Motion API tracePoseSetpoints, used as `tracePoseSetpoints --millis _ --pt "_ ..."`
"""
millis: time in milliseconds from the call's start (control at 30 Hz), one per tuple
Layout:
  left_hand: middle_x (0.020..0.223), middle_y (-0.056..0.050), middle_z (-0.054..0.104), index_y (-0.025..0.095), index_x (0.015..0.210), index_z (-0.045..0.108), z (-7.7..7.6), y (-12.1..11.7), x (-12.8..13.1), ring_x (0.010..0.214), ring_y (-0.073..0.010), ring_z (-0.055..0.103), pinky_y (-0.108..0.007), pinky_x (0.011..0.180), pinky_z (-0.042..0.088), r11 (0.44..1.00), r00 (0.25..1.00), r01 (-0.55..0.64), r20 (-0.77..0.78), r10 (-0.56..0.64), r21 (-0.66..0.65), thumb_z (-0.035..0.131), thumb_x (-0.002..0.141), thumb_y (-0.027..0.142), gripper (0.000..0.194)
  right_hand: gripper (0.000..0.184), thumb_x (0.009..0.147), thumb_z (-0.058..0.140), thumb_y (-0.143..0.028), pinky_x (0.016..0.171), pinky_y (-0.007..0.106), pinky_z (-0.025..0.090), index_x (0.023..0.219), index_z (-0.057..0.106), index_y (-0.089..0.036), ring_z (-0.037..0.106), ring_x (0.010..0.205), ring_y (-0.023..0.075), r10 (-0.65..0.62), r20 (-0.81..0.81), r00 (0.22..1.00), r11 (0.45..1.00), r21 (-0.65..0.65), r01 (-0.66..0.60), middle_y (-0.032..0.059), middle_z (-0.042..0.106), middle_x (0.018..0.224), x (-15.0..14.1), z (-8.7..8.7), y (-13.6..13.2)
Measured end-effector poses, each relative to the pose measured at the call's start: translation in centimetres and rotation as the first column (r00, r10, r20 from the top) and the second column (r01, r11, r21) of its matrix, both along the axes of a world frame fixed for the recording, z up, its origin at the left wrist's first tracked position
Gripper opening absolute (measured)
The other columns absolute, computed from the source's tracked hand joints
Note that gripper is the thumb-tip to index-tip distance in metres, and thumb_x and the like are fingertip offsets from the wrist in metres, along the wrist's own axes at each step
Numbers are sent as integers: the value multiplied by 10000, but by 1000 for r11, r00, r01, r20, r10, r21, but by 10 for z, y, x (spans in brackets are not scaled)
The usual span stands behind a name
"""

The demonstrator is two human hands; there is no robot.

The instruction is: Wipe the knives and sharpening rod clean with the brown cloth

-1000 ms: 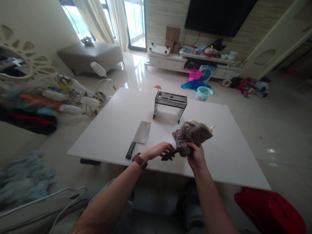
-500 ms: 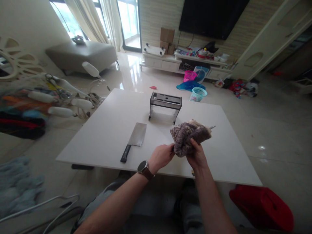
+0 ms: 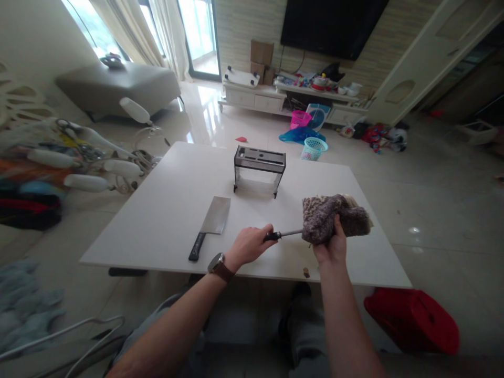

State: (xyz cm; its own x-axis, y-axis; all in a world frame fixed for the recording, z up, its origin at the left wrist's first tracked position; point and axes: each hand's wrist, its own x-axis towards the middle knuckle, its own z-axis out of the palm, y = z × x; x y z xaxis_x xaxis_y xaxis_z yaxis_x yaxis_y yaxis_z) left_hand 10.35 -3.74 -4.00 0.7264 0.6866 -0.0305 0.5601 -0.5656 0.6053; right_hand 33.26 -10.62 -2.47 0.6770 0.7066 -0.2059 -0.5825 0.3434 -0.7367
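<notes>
My left hand (image 3: 252, 244), a watch on its wrist, grips the black handle of a sharpening steel (image 3: 291, 232). The thin metal rod runs rightward into a brown-grey fuzzy cloth (image 3: 326, 218), which hides its far end. Wrapped around the rod, the bunched cloth is held in my right hand (image 3: 333, 247), thumb on top. Both hands are over the white table (image 3: 157, 210). To the left of them lies a cleaver (image 3: 216, 215), its black handle toward me. Behind stands a knife block (image 3: 260, 160) with a slotted dark top and clear sides.
A small yellow-and-blue figure sticker (image 3: 306, 272) is at the table's near edge. A red bin-like object (image 3: 413, 320) stands on the floor at the right. A lamp with white shades (image 3: 122, 168) is beside the table's left. Baskets (image 3: 314, 148) sit beyond the far edge.
The cloth and my right hand have moved right, away from my left hand. The rod now shows between handle and cloth, and its tip no longer sticks out. The view has shifted slightly.
</notes>
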Motion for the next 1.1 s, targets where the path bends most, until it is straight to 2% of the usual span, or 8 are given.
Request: tracePoseSetpoints --millis 133,267,400,467,700,867,967,1100 --pt "800 -19 675 234 935 653 -1 1 1 745 -194 598 -279 652 297 995 987 18 158 -2 -100 581 972 502 280 456 801 815 -475 1109 469 524 1173 723 -227 684 1207 224 39 37 999 999 -24 -38 61 758 1235 -7 0 2" --pt "763 -4 651 193 852 631 -2 -3 10 710 -157 542 -263 663 339 979 949 32 313 33 -201 583 970 443 281 467 724 881 -362 1090 440 538 1144 724 -231 709 1137 204 73 73 995 995 -77 -68 35 771 1195 -32 0 4" --pt "905 -45 743 179 912 655 -5 -9 17 822 -192 628 -265 731 425 953 907 49 413 83 -300 577 943 302 149 483 638 925 -274 1037 449 575 1082 746 -210 731 1079 244 268 104 958 960 -115 -256 52 794 1120 -55 2 2" --pt "1004 -72 768 181 938 663 -6 -11 18 879 -213 661 -276 767 455 950 896 52 435 91 -307 570 928 265 126 510 601 938 -228 1017 450 586 1075 753 -196 736 1063 254 299 143 943 950 -134 -281 58 799 1100 -62 1 3" --pt "1006 -86 772 207 995 668 -6 -10 12 896 -233 699 -284 770 449 979 941 37 338 33 -199 550 939 241 135 511 539 952 -207 960 453 612 1014 777 -143 753 973 258 70 219 973 982 -189 -29 63 813 995 -68 -2 9" --pt "900 -69 743 229 983 661 0 1 3 829 -230 674 -283 690 372 999 989 35 143 -32 -14 533 1005 461 266 506 592 928 -231 1008 474 603 1064 764 -151 749 1037 260 -96 219 971 987 -104 121 69 802 1076 -51 2 13" --pt "879 -60 729 235 981 664 4 11 -5 813 -226 663 -290 668 329 994 993 81 82 -86 73 501 1017 531 339 543 617 917 -229 1050 491 583 1125 741 -158 735 1102 259 -241 193 951 967 -32 252 74 781 1168 -31 4 14" --pt "942 -56 718 235 970 671 6 22 -16 857 -212 651 -291 680 321 987 994 70 71 -81 145 501 1023 502 321 585 657 896 -236 1118 484 535 1209 712 -179 698 1203 246 -380 144 914 925 30 380 72 745 1271 -9 6 11"
